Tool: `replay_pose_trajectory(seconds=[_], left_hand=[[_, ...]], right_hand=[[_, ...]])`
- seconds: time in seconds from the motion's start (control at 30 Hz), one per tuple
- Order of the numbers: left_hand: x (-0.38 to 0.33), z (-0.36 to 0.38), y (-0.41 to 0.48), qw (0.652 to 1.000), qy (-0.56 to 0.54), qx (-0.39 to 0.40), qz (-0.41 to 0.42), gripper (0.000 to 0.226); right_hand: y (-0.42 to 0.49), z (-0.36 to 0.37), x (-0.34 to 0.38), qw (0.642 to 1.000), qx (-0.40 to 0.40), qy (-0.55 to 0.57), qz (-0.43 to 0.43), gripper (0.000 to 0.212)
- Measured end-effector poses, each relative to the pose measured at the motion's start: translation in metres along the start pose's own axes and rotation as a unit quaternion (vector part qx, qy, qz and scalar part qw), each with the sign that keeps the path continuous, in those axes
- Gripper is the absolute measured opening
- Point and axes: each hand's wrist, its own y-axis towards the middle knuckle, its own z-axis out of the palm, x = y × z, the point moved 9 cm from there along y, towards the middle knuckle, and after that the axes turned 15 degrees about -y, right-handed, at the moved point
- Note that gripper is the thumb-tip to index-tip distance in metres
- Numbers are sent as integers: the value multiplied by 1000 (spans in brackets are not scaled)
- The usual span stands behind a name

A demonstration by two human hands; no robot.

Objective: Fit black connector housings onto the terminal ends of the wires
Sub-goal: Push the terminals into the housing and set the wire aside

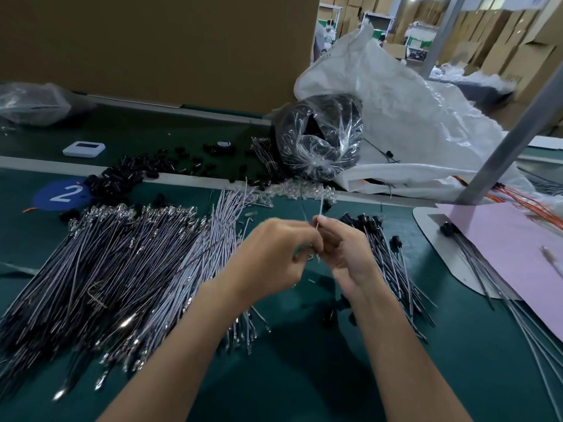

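My left hand [274, 254] and my right hand [344, 248] meet above the green table [304, 376], fingers curled. My right hand pinches a thin white wire [320, 208] that stands up from its fingertips. My left hand pinches a thin black wire [195, 261] that trails off to the left; whether a housing sits between the fingertips is hidden. A big fan of loose wires with metal terminals [115, 260] lies to the left. Loose black connector housings [128, 175] are heaped at the back left. Wires fitted with black housings [384, 254] lie just right of my right hand.
A clear bag of black parts [320, 138] and a large white sack [411, 123] sit at the back. A pink sheet [502, 254] on a white board, a grey post [502, 147] and orange wires [536, 205] stand to the right. A white device [83, 148] and a blue "2" sticker [61, 194] are back left.
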Motion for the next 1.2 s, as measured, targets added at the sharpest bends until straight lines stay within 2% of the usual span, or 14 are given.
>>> replay_pose_trajectory(seconds=[0.1, 0.27, 0.47, 0.53, 0.6, 0.67, 0.7, 0.8, 0.87, 1.0, 1.13, 1.2], left_hand=[[4, 15, -3, 999, 11, 24, 21, 21], [3, 22, -6, 999, 20, 30, 37, 22], [3, 29, -6, 999, -20, 48, 15, 30], [-1, 21, -4, 997, -78, 19, -10, 33], [8, -1, 4, 989, -126, -63, -45, 32], [36, -23, 16, 981, -68, -145, -112, 31], [54, -30, 23, 975, -16, -161, -155, 30], [115, -23, 49, 954, 77, -109, -270, 31], [143, -8, 66, 945, 104, -56, -305, 37], [160, 10, 90, 943, 145, -30, -298, 38], [158, 19, 104, 948, 173, -42, -265, 40], [157, 13, 107, 939, 220, -55, -258, 37]], right_hand=[[1, 0, -4, 999, 19, 13, 28, 18], [1, 2, -6, 999, 20, -34, 28, 13], [1, -1, -5, 999, -13, 18, 29, 10], [3, -5, -3, 999, -30, 17, 12, 10], [5, -10, 2, 998, -56, -11, -25, 8], [4, -17, 6, 993, -94, -47, -62, 4], [4, -20, 8, 989, -114, -58, -76, 4], [2, -29, 9, 976, -173, -88, -102, 8], [0, -32, 11, 966, -196, -117, -117, 9], [-1, -34, 12, 957, -213, -143, -138, 10], [-2, -39, 15, 952, -235, -128, -150, 12], [-4, -43, 15, 949, -251, -121, -151, 12]])
